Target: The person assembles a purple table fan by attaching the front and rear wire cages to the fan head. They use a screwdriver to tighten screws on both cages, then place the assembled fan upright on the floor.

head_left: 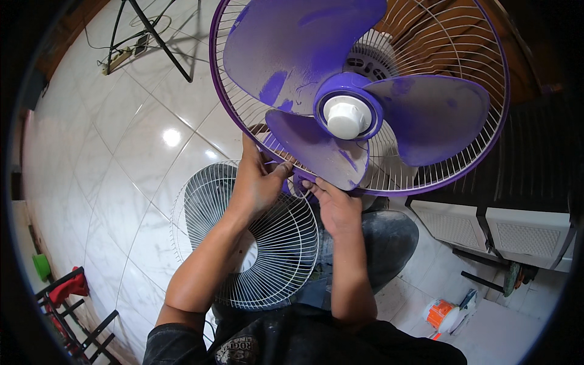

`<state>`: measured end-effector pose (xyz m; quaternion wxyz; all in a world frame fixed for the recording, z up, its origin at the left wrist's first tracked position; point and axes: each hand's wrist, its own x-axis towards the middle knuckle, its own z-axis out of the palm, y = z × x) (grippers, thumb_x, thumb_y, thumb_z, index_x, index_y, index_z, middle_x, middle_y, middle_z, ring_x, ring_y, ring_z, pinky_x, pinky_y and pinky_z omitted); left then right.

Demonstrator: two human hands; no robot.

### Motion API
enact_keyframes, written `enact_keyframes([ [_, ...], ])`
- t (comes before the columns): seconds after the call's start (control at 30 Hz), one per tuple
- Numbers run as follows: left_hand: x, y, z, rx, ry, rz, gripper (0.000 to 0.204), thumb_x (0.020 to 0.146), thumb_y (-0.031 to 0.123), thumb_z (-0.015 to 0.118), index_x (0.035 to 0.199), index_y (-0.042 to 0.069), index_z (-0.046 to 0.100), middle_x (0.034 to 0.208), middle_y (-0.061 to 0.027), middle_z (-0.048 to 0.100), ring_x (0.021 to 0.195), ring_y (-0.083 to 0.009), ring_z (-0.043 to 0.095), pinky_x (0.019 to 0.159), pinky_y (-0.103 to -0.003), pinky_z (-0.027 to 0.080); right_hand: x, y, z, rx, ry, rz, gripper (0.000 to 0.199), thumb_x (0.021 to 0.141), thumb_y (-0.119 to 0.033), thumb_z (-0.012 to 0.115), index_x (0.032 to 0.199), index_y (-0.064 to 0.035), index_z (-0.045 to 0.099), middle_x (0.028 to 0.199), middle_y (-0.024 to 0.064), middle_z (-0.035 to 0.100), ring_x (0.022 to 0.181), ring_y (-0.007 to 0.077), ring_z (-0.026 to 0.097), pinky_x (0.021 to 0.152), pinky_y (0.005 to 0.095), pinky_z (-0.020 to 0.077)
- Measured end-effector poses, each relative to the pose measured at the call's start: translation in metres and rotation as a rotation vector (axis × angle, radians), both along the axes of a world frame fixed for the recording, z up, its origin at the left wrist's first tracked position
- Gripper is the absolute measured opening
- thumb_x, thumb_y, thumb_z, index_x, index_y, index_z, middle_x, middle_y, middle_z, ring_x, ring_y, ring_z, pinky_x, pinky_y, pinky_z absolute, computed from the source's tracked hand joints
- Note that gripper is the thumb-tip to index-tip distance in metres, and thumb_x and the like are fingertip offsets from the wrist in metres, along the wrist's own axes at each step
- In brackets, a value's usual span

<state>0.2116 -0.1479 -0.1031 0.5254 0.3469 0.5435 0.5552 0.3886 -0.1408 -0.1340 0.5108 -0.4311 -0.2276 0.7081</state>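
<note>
A fan with dusty purple blades (pixel 435 118) fills the upper part of the view, its white hub knob (pixel 347 117) facing me. Behind the blades is a white wire rear guard with a purple rim (pixel 216 67). My left hand (pixel 258 185) is closed on the rim's lower left, its thumb pressed near a purple part (pixel 296 182) under the rim. My right hand (pixel 337 207) pinches that area from the right; its fingertips are partly hidden by the rim. Below my hands, a loose white wire front grille (pixel 277 267) rests against my lap, partly covered by my left forearm.
Black stand legs (pixel 152 30) and a power strip (pixel 118 61) are at the upper left. A dark cabinet with white-fronted drawers (pixel 526 234) stands at the right. An orange-and-white container (pixel 439 313) sits lower right. A black rack with red cloth (pixel 68 287) is lower left.
</note>
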Motion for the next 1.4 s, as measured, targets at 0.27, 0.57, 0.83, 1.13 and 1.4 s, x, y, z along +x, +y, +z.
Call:
enact_keyframes([
  [0.27,-0.006,-0.001,0.006,-0.022,-0.037,-0.017,0.079,0.097,-0.009,0.067,0.159,0.006,0.022,0.124,-0.0231,0.068,0.110,-0.0307,0.073,0.090,-0.041,0.064,0.025,0.004,0.013,0.102,-0.281,0.213,0.038,0.095,0.007,0.072,0.131,0.0078,0.062,0.120,0.0175,0.071,0.105,0.0282,0.074,0.090,0.0421,0.0662],
  [0.57,-0.010,0.001,0.005,-0.100,-0.010,0.062,0.061,0.097,-0.007,0.065,0.150,0.000,0.036,0.109,-0.0203,0.074,0.092,-0.0283,0.078,0.079,-0.036,0.066,0.093,-0.007,0.073,0.282,-0.473,0.070,0.044,0.091,0.011,0.070,0.133,0.0111,0.058,0.124,0.0170,0.069,0.114,0.0221,0.068,0.101,0.0349,0.0549],
  [0.83,0.000,0.001,0.020,-0.119,0.051,0.095,0.060,0.096,-0.008,0.064,0.151,-0.003,0.042,0.095,-0.0198,0.075,0.086,-0.0292,0.079,0.077,-0.036,0.065,0.080,-0.013,0.081,0.449,-0.736,-0.243,0.018,0.099,-0.002,0.070,0.113,0.0074,0.062,0.099,0.0119,0.075,0.083,0.0092,0.069,0.071,0.0224,0.0545],
  [1.13,-0.025,0.001,0.011,-0.209,0.020,0.149,0.017,0.099,0.011,0.072,0.105,-0.005,0.071,0.082,-0.0086,0.074,0.070,-0.0165,0.071,0.070,-0.029,0.058,0.083,-0.014,0.064,0.588,-0.776,-0.309,0.012,0.094,0.006,0.073,0.099,0.0035,0.062,0.094,0.0073,0.070,0.084,0.0093,0.067,0.072,0.0213,0.0520],
  [1.4,-0.026,0.005,0.022,-0.223,0.239,0.088,0.019,0.100,0.016,0.074,0.096,-0.003,0.074,0.078,-0.0057,0.072,0.070,-0.0125,0.068,0.067,-0.027,0.056,0.099,-0.010,0.053,0.770,-0.825,-0.226,0.024,0.093,0.009,0.071,0.115,0.0078,0.064,0.112,0.0145,0.071,0.097,0.0162,0.070,0.087,0.0270,0.0552],
])
